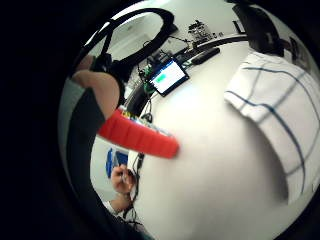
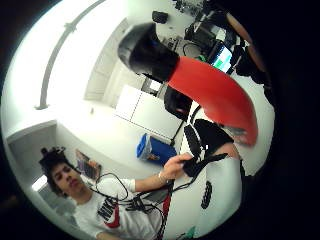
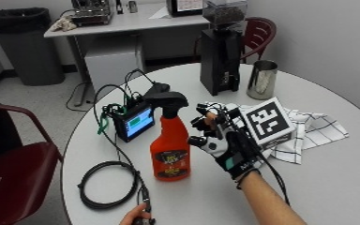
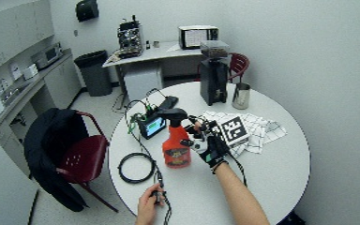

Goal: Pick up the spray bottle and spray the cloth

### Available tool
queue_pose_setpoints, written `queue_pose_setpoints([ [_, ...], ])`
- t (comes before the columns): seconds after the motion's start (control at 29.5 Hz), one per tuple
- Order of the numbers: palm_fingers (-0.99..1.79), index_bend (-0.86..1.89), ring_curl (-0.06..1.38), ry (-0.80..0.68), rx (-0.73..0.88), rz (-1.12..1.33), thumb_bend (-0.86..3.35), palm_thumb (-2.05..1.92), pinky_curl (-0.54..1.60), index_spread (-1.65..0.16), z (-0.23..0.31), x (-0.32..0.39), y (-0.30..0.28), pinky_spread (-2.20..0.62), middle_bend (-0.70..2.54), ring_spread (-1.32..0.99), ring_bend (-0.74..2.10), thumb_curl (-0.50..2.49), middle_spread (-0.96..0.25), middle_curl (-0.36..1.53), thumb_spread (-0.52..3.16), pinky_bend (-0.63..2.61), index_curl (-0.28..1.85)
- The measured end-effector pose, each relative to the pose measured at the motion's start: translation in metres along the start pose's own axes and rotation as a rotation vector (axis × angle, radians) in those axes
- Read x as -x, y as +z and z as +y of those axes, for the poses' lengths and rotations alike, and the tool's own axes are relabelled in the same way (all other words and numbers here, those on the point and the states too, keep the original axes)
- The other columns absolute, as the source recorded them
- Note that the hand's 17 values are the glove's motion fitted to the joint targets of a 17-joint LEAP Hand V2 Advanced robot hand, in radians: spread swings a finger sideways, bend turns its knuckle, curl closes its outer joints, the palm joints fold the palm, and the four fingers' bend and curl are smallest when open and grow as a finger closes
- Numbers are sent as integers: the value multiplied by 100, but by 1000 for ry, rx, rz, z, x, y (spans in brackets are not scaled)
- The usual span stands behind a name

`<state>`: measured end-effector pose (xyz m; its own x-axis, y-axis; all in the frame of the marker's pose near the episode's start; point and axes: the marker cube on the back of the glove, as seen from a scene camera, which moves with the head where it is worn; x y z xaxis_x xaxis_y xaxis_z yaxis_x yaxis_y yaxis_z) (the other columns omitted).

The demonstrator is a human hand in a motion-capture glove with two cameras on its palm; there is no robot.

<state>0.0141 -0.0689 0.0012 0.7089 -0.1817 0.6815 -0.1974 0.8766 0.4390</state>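
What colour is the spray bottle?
The spray bottle is orange-red with a black sprayer top, clearest in the outside view.

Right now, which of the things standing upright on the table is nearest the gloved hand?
The orange plastic spray bottle with the black trigger head, just beside the gloved right hand; the black grinder and steel cup stand farther back.
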Motion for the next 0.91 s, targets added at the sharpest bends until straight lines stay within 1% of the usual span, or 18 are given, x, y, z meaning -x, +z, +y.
queue_pose_setpoints([
  [0.27, 75, 10, 41, 39, 133, 340, -3, 87, 37, -32, 39, -20, -57, 7, 44, -11, 53, 47, -11, 47, 97, 48, 14],
  [0.44, 72, 12, 39, 84, 159, 492, -3, 84, 36, -32, 57, -20, -91, 11, 42, -8, 47, 45, -10, 46, 99, 45, 16],
  [0.58, 72, 11, 38, 112, 135, 543, -3, 83, 35, -32, 70, -14, -113, 13, 40, -6, 44, 44, -9, 45, 100, 44, 17],
  [0.71, 72, 11, 37, 110, 115, 559, -3, 82, 35, -33, 79, -16, -129, 15, 40, -6, 42, 43, -9, 44, 101, 42, 18],
  [0.91, 73, 10, 37, 101, 113, 602, -2, 82, 35, -33, 83, -21, -137, 16, 40, -5, 41, 42, -9, 44, 103, 41, 18],
])
